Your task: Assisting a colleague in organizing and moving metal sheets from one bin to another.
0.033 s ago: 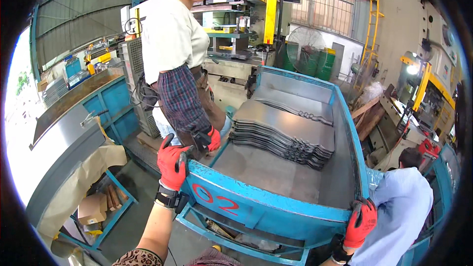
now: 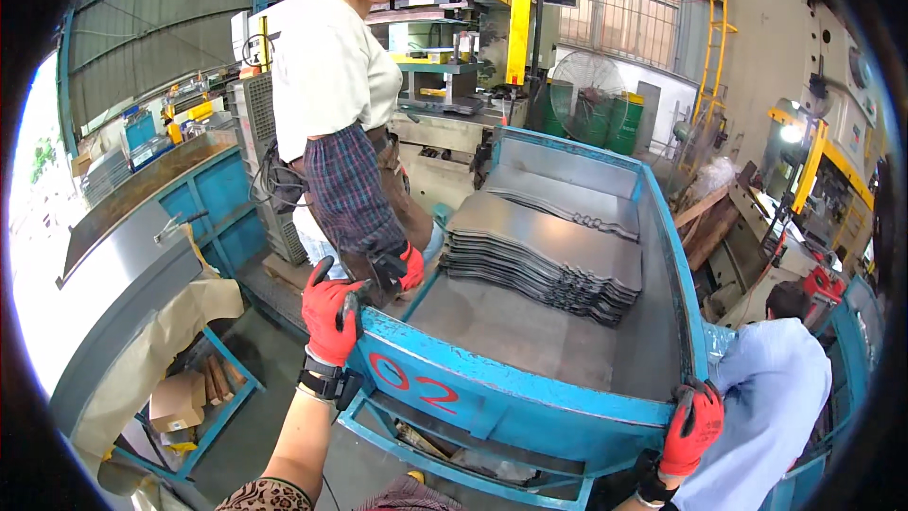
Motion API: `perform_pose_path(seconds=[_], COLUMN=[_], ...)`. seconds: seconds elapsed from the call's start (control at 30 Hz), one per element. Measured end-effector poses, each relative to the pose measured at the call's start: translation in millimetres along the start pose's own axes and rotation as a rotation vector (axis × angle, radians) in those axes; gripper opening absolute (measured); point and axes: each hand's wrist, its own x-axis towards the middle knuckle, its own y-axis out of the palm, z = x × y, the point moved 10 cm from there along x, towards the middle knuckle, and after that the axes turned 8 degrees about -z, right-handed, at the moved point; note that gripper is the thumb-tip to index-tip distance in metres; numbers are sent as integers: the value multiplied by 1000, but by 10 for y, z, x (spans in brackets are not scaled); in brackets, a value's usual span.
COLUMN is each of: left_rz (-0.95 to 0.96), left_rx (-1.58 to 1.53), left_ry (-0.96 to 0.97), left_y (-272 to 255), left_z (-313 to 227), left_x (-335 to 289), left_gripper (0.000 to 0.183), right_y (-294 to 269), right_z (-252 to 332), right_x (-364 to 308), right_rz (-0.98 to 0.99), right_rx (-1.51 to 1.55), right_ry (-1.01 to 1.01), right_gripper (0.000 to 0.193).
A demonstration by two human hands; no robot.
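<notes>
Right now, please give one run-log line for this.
left hand: on blue bin, near-left corner | right hand: on near-right corner | metal sheets: stacked inside

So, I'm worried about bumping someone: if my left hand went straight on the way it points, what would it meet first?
Most likely the co-worker standing just beyond your left hand, though depth is hard to judge in this one view.

Right hand in red-and-black glove point(image 2: 692, 426): forearm mostly cut off by lower edge. Blue rectangular metal cart point(image 2: 530, 393): underframe contents too obscured to tell. Standing co-worker in white shirt point(image 2: 326, 61): crown cut off above, face blurred. Second co-worker in pale-blue shirt point(image 2: 776, 388): hands hidden.
</notes>
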Motion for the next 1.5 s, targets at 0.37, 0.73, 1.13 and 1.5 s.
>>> perform_pose_path(seconds=[0.37, 0.73, 1.13, 1.5], left_rz=[-22, -8, 5, -16], left_rx=[17, -30, -9, -27], left_ry=[14, 45, 20, 26], left_y=[0, -22, -77, -145], left_z=[-28, 65, 127, 45], left_x=[-10, -28, -88, 4], left_gripper=[32, 31, 37, 30], right_y=[13, -336, -274, -224], right_z=[-60, 439, 587, 422], right_x=[-39, 185, 203, 132], right_rz=[3, -158, -146, -60], right_rx=[-20, 13, 22, 5], right_ry=[7, -128, -121, -62], right_gripper=[16, 13, 24, 20])
